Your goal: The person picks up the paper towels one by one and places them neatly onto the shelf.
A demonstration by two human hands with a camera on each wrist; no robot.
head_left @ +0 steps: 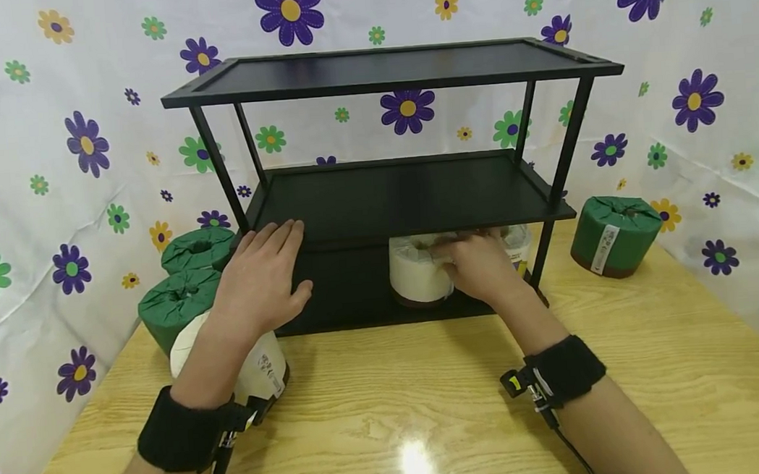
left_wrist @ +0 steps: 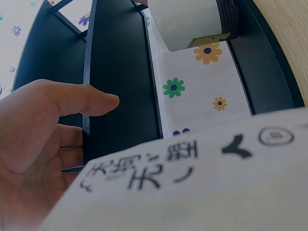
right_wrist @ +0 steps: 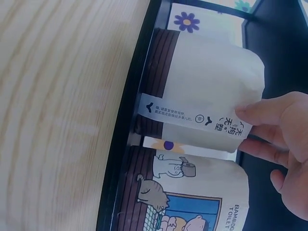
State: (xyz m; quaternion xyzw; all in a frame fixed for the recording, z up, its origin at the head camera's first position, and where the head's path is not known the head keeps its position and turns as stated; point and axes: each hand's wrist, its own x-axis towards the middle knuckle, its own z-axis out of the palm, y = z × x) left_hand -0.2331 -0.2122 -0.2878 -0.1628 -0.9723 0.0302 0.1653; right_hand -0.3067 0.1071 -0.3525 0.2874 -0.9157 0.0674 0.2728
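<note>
On the lower board of a black rack [head_left: 377, 201], a cream-wrapped toilet paper roll [head_left: 415, 282] stands upright. My right hand [head_left: 482, 267] grips its top edge, and in the right wrist view the thumb [right_wrist: 250, 113] presses against the wrapper. Right beside it is a second cream toilet paper roll [right_wrist: 192, 192] with cartoon print, mostly hidden behind my hand in the head view. My left hand [head_left: 261, 280] touches the left front of the middle shelf, fingers straight and thumb apart. Below the left forearm, another cream roll [head_left: 260, 367] stands on the table.
Two green-wrapped rolls [head_left: 177, 300] stand left of the rack, partly behind my left arm. One more green roll [head_left: 614, 237] is on the table [head_left: 390, 403] at the right. Behind the rack hangs a flowered cloth [head_left: 366, 20]. The upper shelf [head_left: 382, 70] overhangs the work.
</note>
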